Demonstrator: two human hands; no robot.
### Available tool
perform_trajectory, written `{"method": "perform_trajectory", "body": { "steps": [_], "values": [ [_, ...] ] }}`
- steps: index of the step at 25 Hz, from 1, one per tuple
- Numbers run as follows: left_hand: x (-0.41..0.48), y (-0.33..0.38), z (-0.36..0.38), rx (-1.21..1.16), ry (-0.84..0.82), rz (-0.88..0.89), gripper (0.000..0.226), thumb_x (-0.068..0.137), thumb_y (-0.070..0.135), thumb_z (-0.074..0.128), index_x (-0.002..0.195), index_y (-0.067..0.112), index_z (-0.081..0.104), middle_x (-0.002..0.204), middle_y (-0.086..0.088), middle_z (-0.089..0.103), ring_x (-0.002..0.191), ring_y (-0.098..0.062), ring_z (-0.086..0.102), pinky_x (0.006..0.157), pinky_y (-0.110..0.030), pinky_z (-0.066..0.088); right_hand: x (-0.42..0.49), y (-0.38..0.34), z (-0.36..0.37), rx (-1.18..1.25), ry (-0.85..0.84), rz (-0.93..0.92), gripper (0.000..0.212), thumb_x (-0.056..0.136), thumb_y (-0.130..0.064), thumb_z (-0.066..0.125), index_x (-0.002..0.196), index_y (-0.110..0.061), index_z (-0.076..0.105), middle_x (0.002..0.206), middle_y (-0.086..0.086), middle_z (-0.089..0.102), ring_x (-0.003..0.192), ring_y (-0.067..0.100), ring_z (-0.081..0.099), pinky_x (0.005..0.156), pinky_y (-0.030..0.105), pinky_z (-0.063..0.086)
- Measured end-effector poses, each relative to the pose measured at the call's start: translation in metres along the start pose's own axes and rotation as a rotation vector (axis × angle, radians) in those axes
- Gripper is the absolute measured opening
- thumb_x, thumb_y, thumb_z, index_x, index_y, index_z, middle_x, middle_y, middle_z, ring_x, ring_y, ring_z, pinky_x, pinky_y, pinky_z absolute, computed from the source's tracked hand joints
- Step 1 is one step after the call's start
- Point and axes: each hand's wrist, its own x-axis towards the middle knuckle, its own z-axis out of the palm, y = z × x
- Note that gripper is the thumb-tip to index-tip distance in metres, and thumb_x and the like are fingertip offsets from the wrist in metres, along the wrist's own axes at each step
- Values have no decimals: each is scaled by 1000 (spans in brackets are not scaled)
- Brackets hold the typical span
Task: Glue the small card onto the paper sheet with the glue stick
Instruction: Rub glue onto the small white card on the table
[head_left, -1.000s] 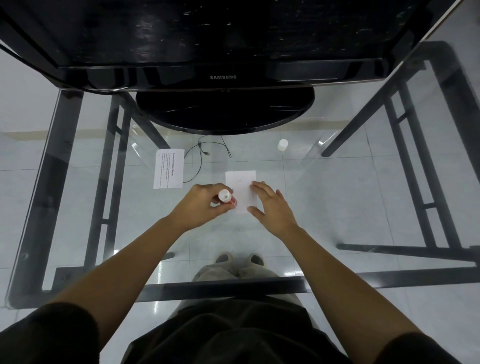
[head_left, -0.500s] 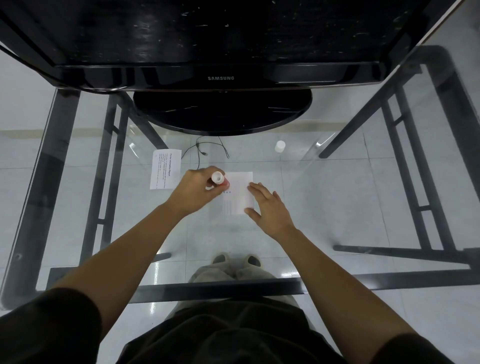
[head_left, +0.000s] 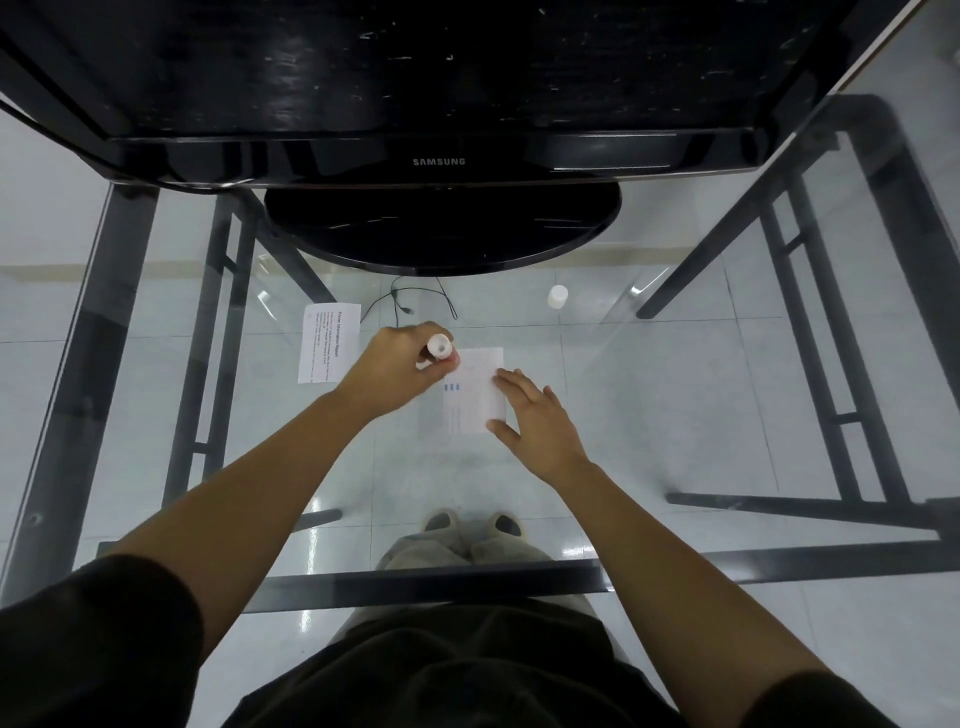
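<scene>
Right now the left hand (head_left: 395, 366) is curled tight around the glue stick (head_left: 438, 351), poised at the small card's (head_left: 475, 389) upper left corner. Flat and spread, the right hand (head_left: 535, 418) pins the card's right edge. Left of the card lies the paper sheet (head_left: 328, 349); beyond it, a white cap (head_left: 557, 297) on bare glass table (head_left: 675, 415).

Glue stick, small card and paper sheet on glass

The uncapped glue stick (head_left: 438, 352) is held tilted over the white small card's (head_left: 475, 389) upper left corner; the printed paper sheet (head_left: 327, 343) lies left, apart.
</scene>
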Motion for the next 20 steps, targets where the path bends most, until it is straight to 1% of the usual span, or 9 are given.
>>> {"method": "perform_trajectory", "body": {
  "steps": [2, 4, 6, 9, 12, 14, 17, 18, 20],
  "values": [
    [0, 2, 1, -27, 12, 20, 20, 82, 30, 69, 95, 15, 64, 84, 2, 69, 72, -8, 61, 63, -9, 45, 0, 1, 1, 14, 4, -2, 57, 94, -34, 49, 143, -17, 25, 153, 0, 26, 141, 17, 22, 116, 39, 11],
    [-8, 9, 9, -93, -109, 61, 21, 78, 32, 72, 93, 19, 66, 86, 5, 70, 74, -2, 62, 69, -11, 49, 0, 0, 1, 27, 16, -3, 57, 94, -35, 50, 143, -17, 26, 153, 1, 27, 140, 18, 24, 116, 39, 11],
    [-13, 11, 14, -99, -185, 80, 20, 78, 33, 72, 93, 21, 66, 86, 6, 71, 73, 0, 61, 70, -10, 48, 0, 0, 1, 31, 22, -2, 57, 93, -36, 50, 143, -18, 27, 152, 1, 28, 140, 18, 25, 116, 38, 11],
    [0, 4, 7, -52, -96, 46, 19, 81, 30, 69, 93, 16, 64, 83, 1, 70, 73, -8, 63, 66, -17, 49, 0, 2, 2, 32, 16, -1, 57, 93, -34, 50, 143, -18, 26, 152, 0, 27, 139, 18, 26, 116, 38, 11],
    [11, 1, 1, 25, 16, 14, 17, 83, 29, 67, 92, 16, 63, 79, -1, 68, 70, -14, 61, 59, -12, 42, 1, 3, 3, 24, 12, 4, 57, 93, -35, 50, 143, -18, 26, 153, 0, 27, 140, 17, 25, 116, 38, 11],
    [6, 4, 6, -36, -30, 50, 18, 80, 31, 70, 91, 18, 64, 79, 4, 68, 70, -9, 62, 61, -9, 45, 1, 4, 4, 31, 9, 0, 57, 93, -36, 50, 143, -19, 26, 153, 0, 27, 140, 17, 24, 116, 38, 10],
    [-2, 9, 14, -95, -177, 78, 21, 78, 32, 72, 93, 19, 66, 83, 5, 70, 75, -5, 64, 70, -14, 50, 2, 4, 5, 43, 23, 10, 57, 93, -37, 50, 142, -20, 28, 152, 0, 29, 139, 18, 27, 116, 38, 11],
    [1, 8, 14, -96, -181, 71, 21, 78, 32, 72, 92, 18, 65, 84, 4, 70, 75, -5, 63, 69, -12, 49, 2, 4, 5, 42, 25, 10, 57, 93, -37, 51, 142, -19, 28, 152, 0, 29, 138, 18, 28, 115, 38, 11],
    [11, 6, 9, -43, -113, 46, 18, 80, 31, 70, 91, 17, 63, 82, 3, 69, 70, -5, 60, 63, -6, 42, 2, 4, 5, 42, 22, 5, 57, 93, -36, 51, 142, -19, 28, 152, 1, 29, 138, 18, 29, 115, 39, 12]
  ]
}}
